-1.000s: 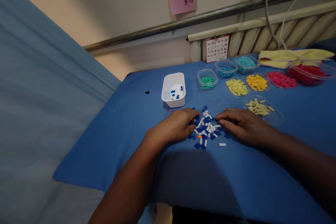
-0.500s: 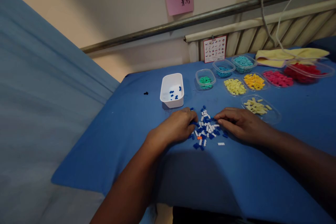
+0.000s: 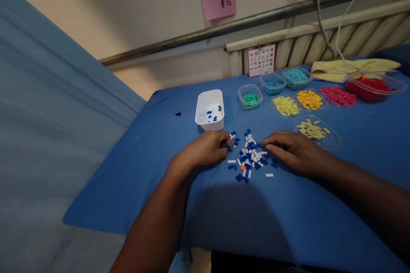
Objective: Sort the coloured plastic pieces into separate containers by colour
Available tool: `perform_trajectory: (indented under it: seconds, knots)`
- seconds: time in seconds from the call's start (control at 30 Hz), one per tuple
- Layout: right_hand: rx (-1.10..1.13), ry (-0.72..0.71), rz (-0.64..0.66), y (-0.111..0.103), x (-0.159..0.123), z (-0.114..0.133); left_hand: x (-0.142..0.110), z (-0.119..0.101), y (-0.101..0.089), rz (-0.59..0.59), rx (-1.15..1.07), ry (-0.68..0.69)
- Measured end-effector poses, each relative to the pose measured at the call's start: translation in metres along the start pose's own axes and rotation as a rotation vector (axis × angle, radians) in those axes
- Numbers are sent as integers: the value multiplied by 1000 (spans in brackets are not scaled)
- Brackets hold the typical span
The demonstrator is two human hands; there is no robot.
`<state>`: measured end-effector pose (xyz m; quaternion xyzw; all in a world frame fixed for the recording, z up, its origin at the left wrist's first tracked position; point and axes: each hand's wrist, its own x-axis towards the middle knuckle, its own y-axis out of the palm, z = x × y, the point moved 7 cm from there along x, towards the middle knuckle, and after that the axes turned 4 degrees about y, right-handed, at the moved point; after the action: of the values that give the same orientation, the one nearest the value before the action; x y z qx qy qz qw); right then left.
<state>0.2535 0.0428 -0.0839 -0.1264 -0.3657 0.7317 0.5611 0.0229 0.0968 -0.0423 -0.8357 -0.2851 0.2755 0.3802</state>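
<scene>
- The left hand [image 3: 206, 150] has drawn back from the pile of blue and white bricks [image 3: 254, 156]; half a second ago its fingers were at the pile's left edge.
- Its fingers are curled, with thumb and forefinger close together beside a blue brick [image 3: 229, 149] (whether they pinch it, I cannot tell).
- A small cluster of white and blue bricks [image 3: 235, 140] now shows just right of those fingertips, where the hand covered most of that patch before.
- A white brick [image 3: 231, 161] lies in plain view below the cluster, apart from the pile.
- The right hand [image 3: 293, 150] has stayed at the pile's right edge, thumb and forefinger nearly together; a bit of blue shows at the tips, but whether it is gripped I cannot tell.
- The pile sits between the hands on the blue cloth [image 3: 144, 170], its orange brick [image 3: 243, 168] unmoved.
- The white tub [image 3: 212, 126], behind the left hand, holds the same few blue bricks [image 3: 215, 118].
</scene>
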Motion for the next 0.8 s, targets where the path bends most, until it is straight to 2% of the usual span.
perform_trajectory:
  seconds: [0.1,0.2,0.27,0.33,0.4,0.47,0.53,0.6,0.73,0.8]
  knots:
    - [0,0,9,0,0,0,-2,0,-2,-26,-49,-10]
    - [4,2,13,1,1,0,-8,-3,-16,-126,-140,16]
    - [12,3,15,1,2,1,-12,-2,-35,-260,-187,42]
    - [19,4,16,1,2,1,-16,4,-60,-461,-154,28]
    - [23,6,13,1,3,2,-18,11,-81,-639,-29,-21]
    - [25,10,5,1,3,2,-17,13,-90,-704,137,-36]
    - [29,15,5,1,3,1,-15,8,-86,-697,264,17]
    - [28,19,15,2,2,0,-14,-3,-75,-645,292,120]
    - [20,22,33,3,3,0,-11,-27,-32,-308,268,324]
    - [22,25,31,2,3,-1,-11,-32,-20,-235,348,343]
